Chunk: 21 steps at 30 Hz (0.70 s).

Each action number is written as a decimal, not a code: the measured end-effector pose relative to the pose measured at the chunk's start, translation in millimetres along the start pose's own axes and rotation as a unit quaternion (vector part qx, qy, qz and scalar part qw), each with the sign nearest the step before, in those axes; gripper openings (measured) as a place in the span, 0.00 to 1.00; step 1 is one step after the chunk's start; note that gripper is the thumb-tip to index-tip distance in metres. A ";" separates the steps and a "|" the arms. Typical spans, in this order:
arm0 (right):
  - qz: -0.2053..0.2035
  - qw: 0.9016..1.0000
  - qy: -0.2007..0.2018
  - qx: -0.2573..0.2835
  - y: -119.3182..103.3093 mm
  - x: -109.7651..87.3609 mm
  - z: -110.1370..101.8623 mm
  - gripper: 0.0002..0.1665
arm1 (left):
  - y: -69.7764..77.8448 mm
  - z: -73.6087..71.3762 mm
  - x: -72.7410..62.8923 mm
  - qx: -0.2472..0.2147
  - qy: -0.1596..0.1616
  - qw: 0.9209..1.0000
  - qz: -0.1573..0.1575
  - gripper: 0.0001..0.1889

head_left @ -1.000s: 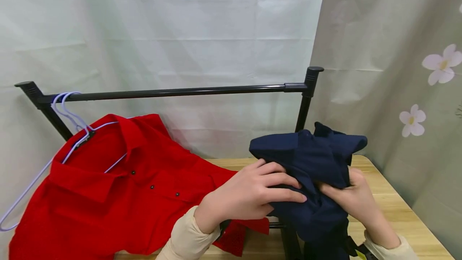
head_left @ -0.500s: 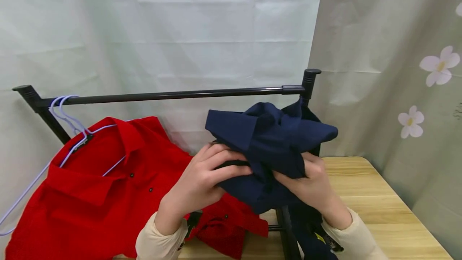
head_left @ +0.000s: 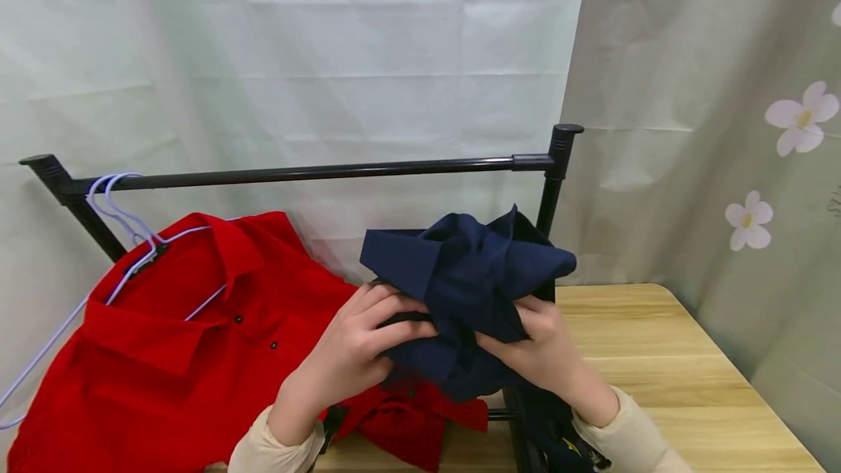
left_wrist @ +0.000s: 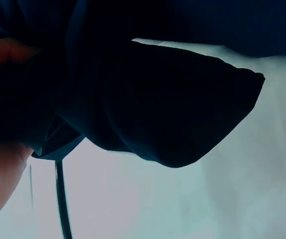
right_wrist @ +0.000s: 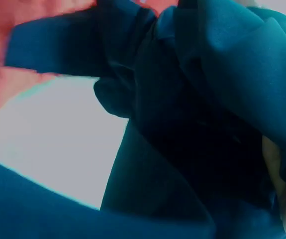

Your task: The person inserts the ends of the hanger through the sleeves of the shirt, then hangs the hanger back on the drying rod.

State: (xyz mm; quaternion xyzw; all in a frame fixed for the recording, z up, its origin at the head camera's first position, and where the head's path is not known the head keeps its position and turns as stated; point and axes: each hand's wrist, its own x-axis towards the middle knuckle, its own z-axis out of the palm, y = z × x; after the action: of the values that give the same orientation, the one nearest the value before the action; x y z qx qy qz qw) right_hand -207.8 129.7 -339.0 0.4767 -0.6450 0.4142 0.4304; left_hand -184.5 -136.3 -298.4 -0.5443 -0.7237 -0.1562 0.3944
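Both hands hold a bunched navy garment (head_left: 460, 268) in front of the rack's right post. At its left side, my left hand (head_left: 361, 341) grips the cloth with its fingers lying over a fold. From the right, my right hand (head_left: 542, 349) pinches the fabric, thumb in front. Dark folds of the garment (left_wrist: 172, 104) fill much of the left wrist view, and part of the hand shows at its left edge. The right wrist view is mostly navy cloth (right_wrist: 157, 99). A red shirt (head_left: 171, 363) on a lavender hanger (head_left: 134, 268) hangs beside the left hand.
A black rack with a horizontal bar (head_left: 315, 172) stands across the wooden table (head_left: 657, 356). Its right post (head_left: 552, 195) rises just behind the navy garment. A pale curtain (head_left: 368, 57) hangs behind, and a flowered curtain (head_left: 670, 166) is on the right.
Both hands have carried the navy garment leftward across the rack's right side. It rose somewhat midway and has since come down a little. The red shirt stays on its hanger.
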 end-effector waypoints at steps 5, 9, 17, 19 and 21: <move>0.036 0.999 -0.009 0.014 1.0 -27.6 3.2 0.15 | 3.4 20.0 -16.2 -0.008 -0.049 0.999 -0.008 0.35; 0.057 0.998 -0.026 0.022 2.3 -47.7 5.1 0.15 | 7.2 34.6 -30.4 -0.014 -0.085 0.996 -0.025 0.34; 0.082 0.994 -0.066 0.021 4.9 -73.6 5.5 0.10 | 15.3 55.0 -54.3 -0.044 -0.096 0.993 -0.049 0.37; 0.089 0.992 -0.082 0.022 5.2 -79.1 6.9 0.15 | 17.6 58.1 -59.7 -0.042 -0.098 0.993 -0.050 0.37; 0.094 0.990 -0.098 0.022 5.8 -83.2 8.4 0.17 | 18.8 61.1 -64.8 -0.040 -0.099 0.993 -0.053 0.36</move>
State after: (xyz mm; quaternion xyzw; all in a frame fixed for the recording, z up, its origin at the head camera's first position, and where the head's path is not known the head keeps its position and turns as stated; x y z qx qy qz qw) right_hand -200.2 144.4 -421.1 0.4614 -0.7169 0.4181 0.3137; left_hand -185.6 -132.6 -389.4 -0.5334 -0.7803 -0.1511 0.2894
